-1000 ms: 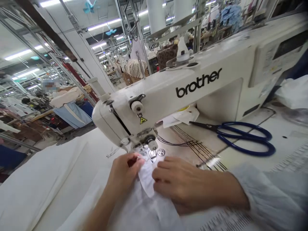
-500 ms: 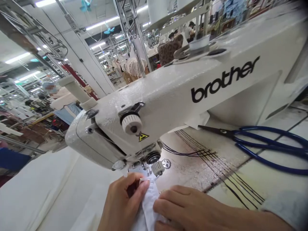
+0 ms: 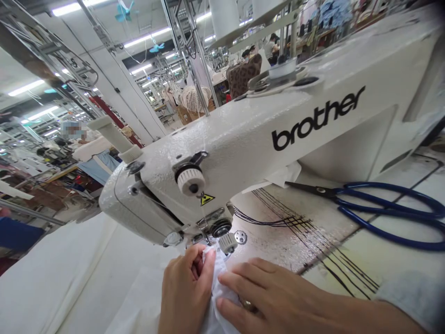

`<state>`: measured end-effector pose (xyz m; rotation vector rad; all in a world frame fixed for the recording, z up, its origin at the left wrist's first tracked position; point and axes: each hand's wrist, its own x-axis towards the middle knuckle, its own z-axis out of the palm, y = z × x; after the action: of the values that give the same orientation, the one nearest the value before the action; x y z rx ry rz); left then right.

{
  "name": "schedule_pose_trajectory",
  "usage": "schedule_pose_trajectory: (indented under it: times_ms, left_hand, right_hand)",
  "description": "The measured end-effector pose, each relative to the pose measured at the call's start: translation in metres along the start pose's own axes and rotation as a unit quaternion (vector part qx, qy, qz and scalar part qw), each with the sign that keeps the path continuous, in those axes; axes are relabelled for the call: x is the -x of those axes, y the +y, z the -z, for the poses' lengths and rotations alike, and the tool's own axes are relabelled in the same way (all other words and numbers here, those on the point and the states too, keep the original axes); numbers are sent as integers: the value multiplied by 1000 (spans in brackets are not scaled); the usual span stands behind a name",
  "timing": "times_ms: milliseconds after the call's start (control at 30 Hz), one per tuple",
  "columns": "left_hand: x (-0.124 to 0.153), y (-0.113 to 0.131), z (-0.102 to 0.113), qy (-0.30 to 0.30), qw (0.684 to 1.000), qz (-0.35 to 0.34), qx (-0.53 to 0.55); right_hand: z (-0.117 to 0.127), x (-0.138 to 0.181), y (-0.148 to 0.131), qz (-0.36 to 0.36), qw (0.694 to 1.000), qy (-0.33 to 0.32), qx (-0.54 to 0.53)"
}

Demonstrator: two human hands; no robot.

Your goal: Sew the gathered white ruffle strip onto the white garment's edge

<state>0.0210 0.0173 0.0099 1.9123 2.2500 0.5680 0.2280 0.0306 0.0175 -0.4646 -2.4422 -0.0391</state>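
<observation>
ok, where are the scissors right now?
Head view, right side: the blue-handled scissors lie on the table beyond the right hand, blades pointing under the sewing machine arm, beside the black guide lines.

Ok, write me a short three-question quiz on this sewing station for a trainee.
1. True or false: the blue-handled scissors lie on the table, touched by neither hand.
2. What do the left hand and the right hand both touch? A) a screwdriver B) white fabric C) a spool
3. Fill in: the name printed on the sewing machine reads ____.
Key: 1 true; 2 B; 3 brother.
</observation>
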Motion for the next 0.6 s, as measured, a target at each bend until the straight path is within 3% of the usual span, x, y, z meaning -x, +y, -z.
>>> schedule_pose_trajectory:
  times_ms: [233,333,433,600]
  left_hand:
    - [3,-8,-6,34,998,-4,-56]
    - [3,-11,-11,62,993,-5,-98]
    - [0,-10,-15,52,992,0,-116]
    - [-5,-4,-16,30,989,-4,-146]
  right_hand:
    - [-36,2,4,38,999,24,0]
    - [-29,1,4,33,999,-2,9]
    - [-12,-1,2,23,998,-46,21]
    - [-2,-1,2,21,999,-7,47]
